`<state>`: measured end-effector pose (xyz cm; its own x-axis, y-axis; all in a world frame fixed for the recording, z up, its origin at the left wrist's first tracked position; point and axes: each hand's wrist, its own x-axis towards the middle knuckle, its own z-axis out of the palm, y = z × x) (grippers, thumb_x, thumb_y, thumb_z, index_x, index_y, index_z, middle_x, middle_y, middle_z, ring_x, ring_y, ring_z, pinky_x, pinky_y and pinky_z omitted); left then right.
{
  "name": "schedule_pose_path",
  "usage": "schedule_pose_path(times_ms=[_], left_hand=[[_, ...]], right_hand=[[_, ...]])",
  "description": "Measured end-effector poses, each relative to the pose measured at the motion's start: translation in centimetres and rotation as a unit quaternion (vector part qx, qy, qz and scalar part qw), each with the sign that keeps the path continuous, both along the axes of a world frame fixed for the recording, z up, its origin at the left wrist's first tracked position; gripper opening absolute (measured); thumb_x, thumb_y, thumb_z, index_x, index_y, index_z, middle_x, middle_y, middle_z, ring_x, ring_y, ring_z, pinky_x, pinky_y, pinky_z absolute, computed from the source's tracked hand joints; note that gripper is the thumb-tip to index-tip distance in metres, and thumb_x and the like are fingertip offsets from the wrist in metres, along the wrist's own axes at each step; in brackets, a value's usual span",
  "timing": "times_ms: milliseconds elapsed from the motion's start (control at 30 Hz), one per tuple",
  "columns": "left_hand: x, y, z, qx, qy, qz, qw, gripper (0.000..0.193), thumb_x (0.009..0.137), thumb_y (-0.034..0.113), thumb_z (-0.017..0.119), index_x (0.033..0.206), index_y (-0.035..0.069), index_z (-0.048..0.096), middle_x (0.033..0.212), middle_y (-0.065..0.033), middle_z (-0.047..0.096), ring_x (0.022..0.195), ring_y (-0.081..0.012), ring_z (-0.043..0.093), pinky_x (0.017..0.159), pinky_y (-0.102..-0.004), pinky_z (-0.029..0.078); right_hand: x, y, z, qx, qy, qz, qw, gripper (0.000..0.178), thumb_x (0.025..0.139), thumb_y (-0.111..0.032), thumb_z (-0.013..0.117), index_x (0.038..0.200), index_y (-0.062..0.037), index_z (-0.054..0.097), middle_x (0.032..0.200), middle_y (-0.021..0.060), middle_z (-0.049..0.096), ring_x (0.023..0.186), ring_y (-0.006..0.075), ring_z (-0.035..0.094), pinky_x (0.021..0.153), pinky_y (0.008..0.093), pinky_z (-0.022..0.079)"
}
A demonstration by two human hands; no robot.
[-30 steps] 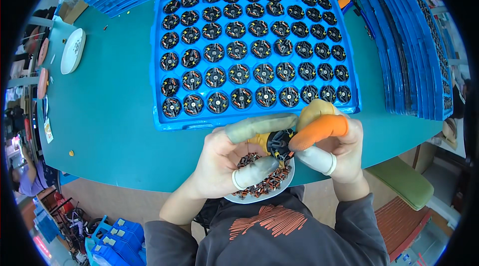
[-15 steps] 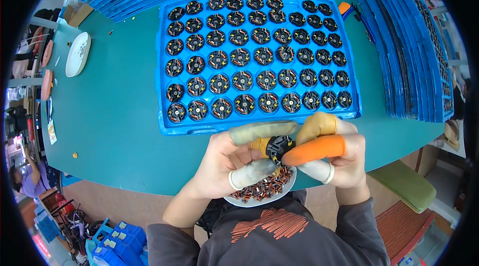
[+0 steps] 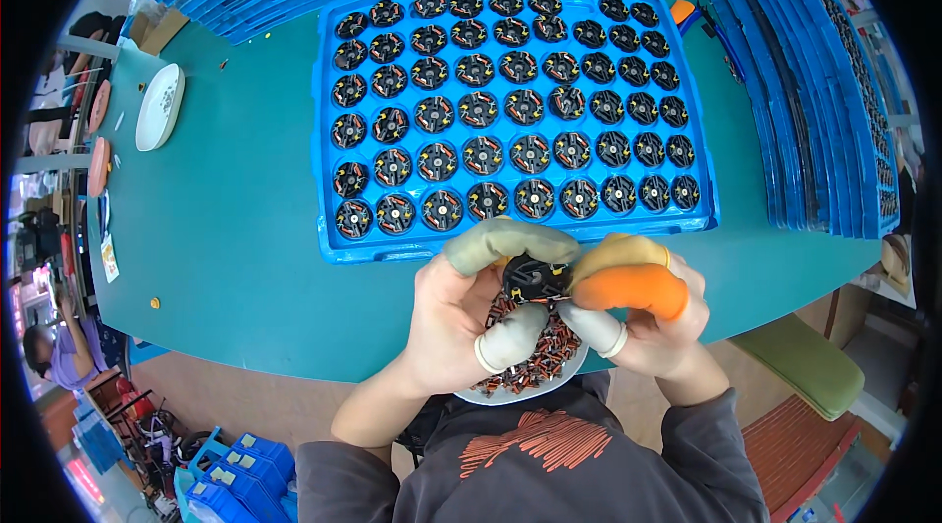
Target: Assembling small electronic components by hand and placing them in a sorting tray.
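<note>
Plainly, the black round part (image 3: 536, 278) depends on your left hand's grip, so a loosened thumb or a push from the other side could tip it out of your fingers. It sits in the air above the bowl (image 3: 530, 394), just short of the near edge of the blue tray (image 3: 392, 254); if it slips, it would probably land among the small copper-and-dark components (image 3: 551, 358) and could bend its fine wires or knock pieces over the rim. Pressing unevenly at its right edge might also leave a tiny piece crooked, since your covered fingertips hide much of that contact and probably dull your feel for it.

Your left hand (image 3: 442, 327) comes up from below with the wrist bent inward, pinching the part between a greenish-covered finger (image 3: 510, 240) arched over its top and the whitish-covered thumb (image 3: 512, 339) beneath. Your right hand (image 3: 662, 327) comes in from the other side, its yellow-covered finger (image 3: 623, 253) and orange-covered finger (image 3: 636, 289) curled close together above its pale-covered thumb (image 3: 594, 329). Those tips gather at the part's right edge; whether they pinch anything between them, you cannot tell from this view. Both forearms angle inward over your lap, elbows out wide.
</note>
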<state>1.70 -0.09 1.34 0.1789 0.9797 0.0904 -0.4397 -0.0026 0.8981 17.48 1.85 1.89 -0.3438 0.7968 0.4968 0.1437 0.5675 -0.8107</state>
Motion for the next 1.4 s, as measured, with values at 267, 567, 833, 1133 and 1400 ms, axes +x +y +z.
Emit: schedule_pose_path(times_ms=[267,567,833,1133,1400], left_hand=[[-0.6,0.1,-0.4,0.088,0.062,-0.02,0.994,0.035,0.065,-0.003,0.051,0.1,-0.002,0.052,0.096,-0.0116,0.055,0.088,-0.0181,0.056,0.08,-0.0304,0.044],[-0.3,-0.1,0.0,0.168,0.2,0.033,0.965,0.031,0.061,-0.002,0.052,0.092,-0.001,0.053,0.09,-0.0096,0.056,0.072,-0.0143,0.052,0.067,-0.0259,0.044],[-0.5,0.4,-0.5,0.143,0.141,0.02,0.979,0.036,0.064,-0.004,0.06,0.098,0.001,0.051,0.093,-0.0098,0.058,0.081,-0.0186,0.058,0.073,-0.0285,0.046],[-1.2,0.0,0.0,0.131,0.179,0.0,0.975,0.038,0.064,0.001,0.068,0.099,0.004,0.054,0.099,-0.0098,0.059,0.09,-0.0223,0.059,0.076,-0.0306,0.048],[-1.0,0.0,-0.2,0.154,0.182,0.017,0.971,0.037,0.064,0.0,0.068,0.098,0.003,0.054,0.097,-0.011,0.059,0.089,-0.0229,0.059,0.075,-0.0301,0.049]], right_hand=[[1.0,0.1,0.3,-0.205,0.078,0.097,0.971,0.026,0.064,-0.001,0.067,0.085,-0.0012,0.051,0.085,0.0104,0.055,0.074,0.0188,0.056,0.063,0.0289,0.045],[0.1,0.2,-0.2,-0.226,0.146,0.132,0.954,0.028,0.069,-0.002,0.067,0.09,0.0,0.048,0.09,0.0111,0.055,0.08,0.0169,0.057,0.072,0.0285,0.048],[0.5,0.1,-0.8,-0.275,0.2,0.122,0.932,0.034,0.07,0.0,0.066,0.095,-0.0034,0.044,0.095,0.0078,0.05,0.09,0.0164,0.052,0.078,0.0306,0.045],[0.7,0.1,-0.6,-0.287,0.22,0.157,0.919,0.035,0.069,0.001,0.067,0.094,-0.0053,0.043,0.095,0.0083,0.049,0.09,0.016,0.051,0.078,0.0299,0.043],[0.2,0.2,-0.8,-0.285,0.217,0.172,0.918,0.039,0.07,0.005,0.063,0.096,-0.0073,0.036,0.096,0.008,0.044,0.087,0.0156,0.049,0.077,0.029,0.043]])
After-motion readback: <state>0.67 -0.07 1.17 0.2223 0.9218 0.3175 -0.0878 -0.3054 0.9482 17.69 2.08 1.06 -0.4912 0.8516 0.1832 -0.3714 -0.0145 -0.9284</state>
